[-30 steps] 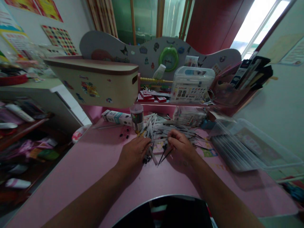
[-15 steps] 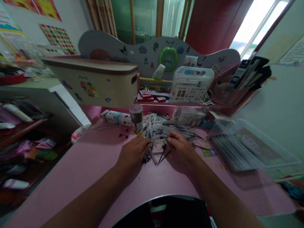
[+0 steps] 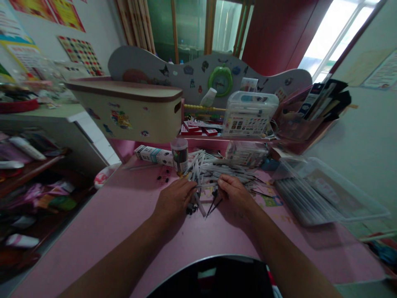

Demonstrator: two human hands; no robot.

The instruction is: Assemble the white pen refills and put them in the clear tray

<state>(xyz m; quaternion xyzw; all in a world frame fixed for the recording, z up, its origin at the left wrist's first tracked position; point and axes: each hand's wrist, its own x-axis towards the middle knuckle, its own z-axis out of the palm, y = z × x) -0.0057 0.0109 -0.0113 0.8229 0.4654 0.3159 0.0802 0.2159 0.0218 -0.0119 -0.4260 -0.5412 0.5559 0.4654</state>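
Observation:
My left hand (image 3: 176,196) and my right hand (image 3: 233,191) face each other over the pink desk, fingers pinched. Between them runs a slim pale pen (image 3: 207,185), lying level, one end in each hand. Its tips are hidden by my fingers. Behind and under the hands spreads a heap of white pens (image 3: 221,169). Thin dark sticks (image 3: 212,205) point toward me near the right hand. Small black pieces (image 3: 190,209), perhaps caps, lie beside the left hand.
A clear cup (image 3: 179,154) and a long printed box (image 3: 154,155) stand behind the left hand. To the right, a transparent plastic box (image 3: 361,207) holds a row of pens. A shelf with a cream bin (image 3: 130,120) and a clear case (image 3: 250,115) rises behind.
The view has shifted slightly, so the scene sits a little lower. Both hands stay nearly in place, still pinching the pen between them.

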